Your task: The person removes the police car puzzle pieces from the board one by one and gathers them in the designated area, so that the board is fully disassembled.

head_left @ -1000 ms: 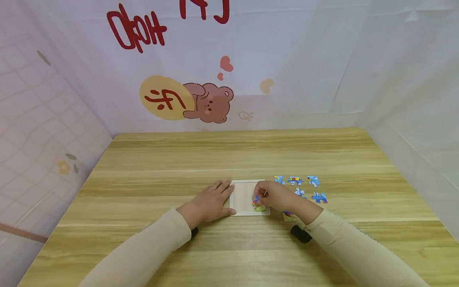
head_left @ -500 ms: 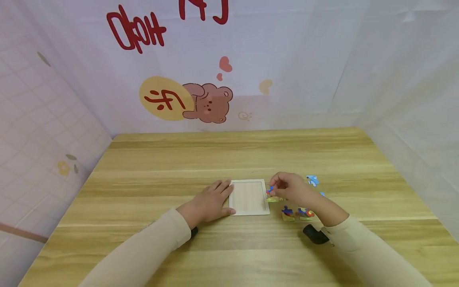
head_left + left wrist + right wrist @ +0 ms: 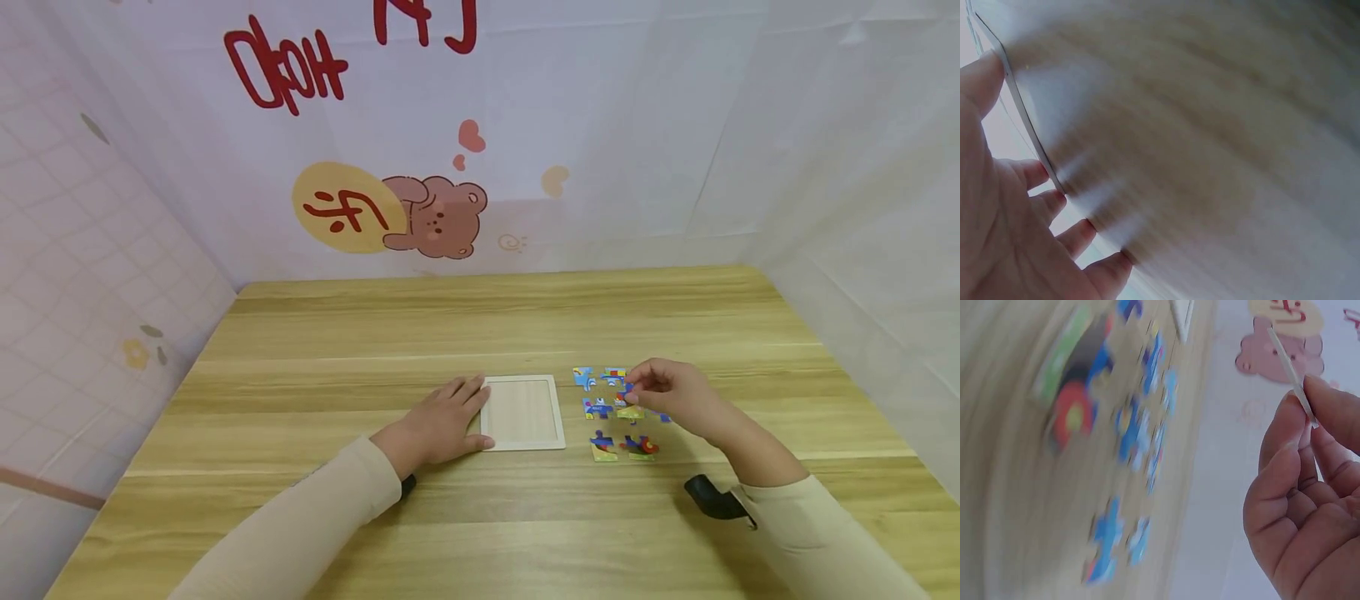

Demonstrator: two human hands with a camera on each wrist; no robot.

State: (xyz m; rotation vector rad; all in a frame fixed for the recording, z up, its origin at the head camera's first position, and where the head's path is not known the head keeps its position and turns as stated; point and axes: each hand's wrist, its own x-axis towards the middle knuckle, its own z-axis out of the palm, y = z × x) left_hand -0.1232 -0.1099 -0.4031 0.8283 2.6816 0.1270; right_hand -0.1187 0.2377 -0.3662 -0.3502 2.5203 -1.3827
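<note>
My left hand [image 3: 442, 425] rests with spread, nearly straight fingers on the left edge of a square puzzle tray [image 3: 558, 414], whose rim is pale. In the left wrist view, the thumb [image 3: 982, 81] and fingertips [image 3: 1110, 272] touch the tray's edge and the table. To the right, above the loose pieces, my right hand [image 3: 678, 400] pinches a jigsaw piece [image 3: 630, 412] between thumb and fingers. It is blue and red with a yellowish lower part. The right wrist view shows this piece [image 3: 1286, 362] edge-on, thin and pale; its printed face is hidden there.
Several jigsaw pieces lie spread right of the tray, including a red-and-blue one [image 3: 639, 447], a corner piece [image 3: 603, 450] and a light blue one [image 3: 583, 377]. My right hand hides some. A printed cloth [image 3: 622, 167] hangs behind the wooden table [image 3: 480, 525].
My right hand has lifted the jigsaw piece from the tray's lower right and carried it rightward over the loose pieces. The left hand has stayed on the tray.
</note>
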